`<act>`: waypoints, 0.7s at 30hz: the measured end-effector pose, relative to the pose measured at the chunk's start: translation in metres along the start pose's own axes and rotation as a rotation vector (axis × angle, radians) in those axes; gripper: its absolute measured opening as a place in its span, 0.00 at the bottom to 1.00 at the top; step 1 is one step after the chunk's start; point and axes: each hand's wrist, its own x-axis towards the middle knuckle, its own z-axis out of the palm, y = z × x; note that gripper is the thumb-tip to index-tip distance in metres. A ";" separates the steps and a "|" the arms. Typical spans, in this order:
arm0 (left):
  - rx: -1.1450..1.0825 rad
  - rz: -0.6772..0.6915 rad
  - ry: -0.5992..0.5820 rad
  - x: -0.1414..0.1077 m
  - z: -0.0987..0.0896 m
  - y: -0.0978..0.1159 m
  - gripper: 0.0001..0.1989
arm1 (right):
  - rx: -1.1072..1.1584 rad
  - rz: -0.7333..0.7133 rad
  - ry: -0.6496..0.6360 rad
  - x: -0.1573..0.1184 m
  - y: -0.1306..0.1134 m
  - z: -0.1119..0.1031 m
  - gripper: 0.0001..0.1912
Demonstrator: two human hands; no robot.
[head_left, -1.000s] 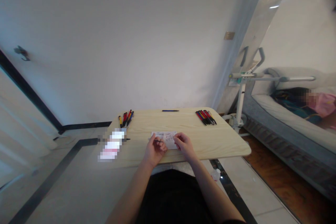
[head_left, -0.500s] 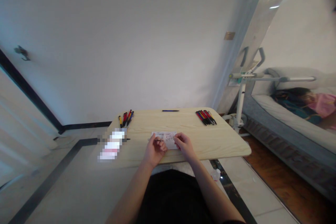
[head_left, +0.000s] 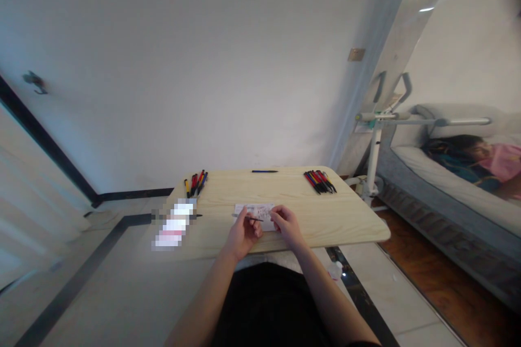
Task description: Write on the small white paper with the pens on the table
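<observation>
Above a printed sheet of paper [head_left: 266, 224] on the table, my left hand [head_left: 243, 236] pinches a slim pen. The pen's dark thin end [head_left: 255, 219] points right and its pale end sticks out on the left. My right hand [head_left: 286, 224] is at the right side of the sheet, thumb and fingertips pressed together. Whatever is between those fingertips is too small to make out. A small gap separates the two hands.
On the wooden table [head_left: 337, 222] lie several pens [head_left: 319, 182] at right, more pens [head_left: 197, 183] at left and a blue pen [head_left: 264, 171] at the back. A pixelated patch covers the left edge. A person lies on the bed [head_left: 411, 160] at right.
My left hand has shifted slightly right and the pen's dark end now reaches further toward my right hand. My right hand has barely moved.
</observation>
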 end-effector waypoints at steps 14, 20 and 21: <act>-0.052 0.009 -0.005 0.000 -0.002 0.002 0.17 | -0.003 0.013 -0.002 0.002 0.002 0.000 0.08; -0.143 -0.005 -0.028 0.001 -0.007 0.005 0.17 | -0.132 -0.043 -0.011 0.006 0.003 0.003 0.07; -0.147 -0.006 -0.030 0.001 -0.007 0.005 0.18 | -0.193 -0.074 -0.010 0.008 0.002 0.004 0.07</act>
